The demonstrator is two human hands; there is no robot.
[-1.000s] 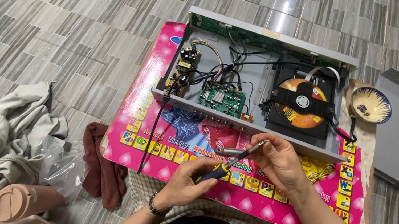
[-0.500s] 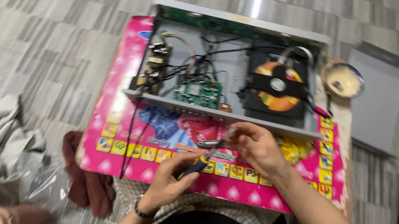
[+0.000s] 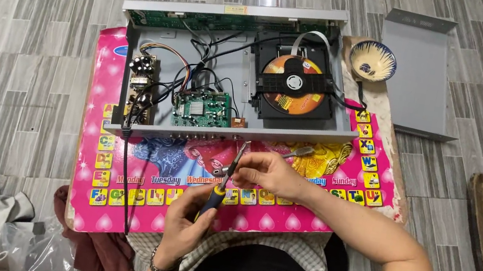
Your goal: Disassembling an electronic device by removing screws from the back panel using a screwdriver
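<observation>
Here, left fingers (image 3: pixel 193 209) wrap the screwdriver (image 3: pixel 222 182) handle — yellow-black, likely grippy, light, stiff. The shaft slants up toward the open player (image 3: pixel 224 80), over the pink mat (image 3: pixel 133 196). Right fingers (image 3: pixel 248 164) are pinched together near the shaft tip and also clamp tweezers (image 3: pixel 299 152) — thin metal, probably springy, best held mid-length. Left hand (image 3: pixel 186 221) is close to the chest, wrist bent; right hand (image 3: pixel 268 171) lies palm down, forearm angled in from the right.
</observation>
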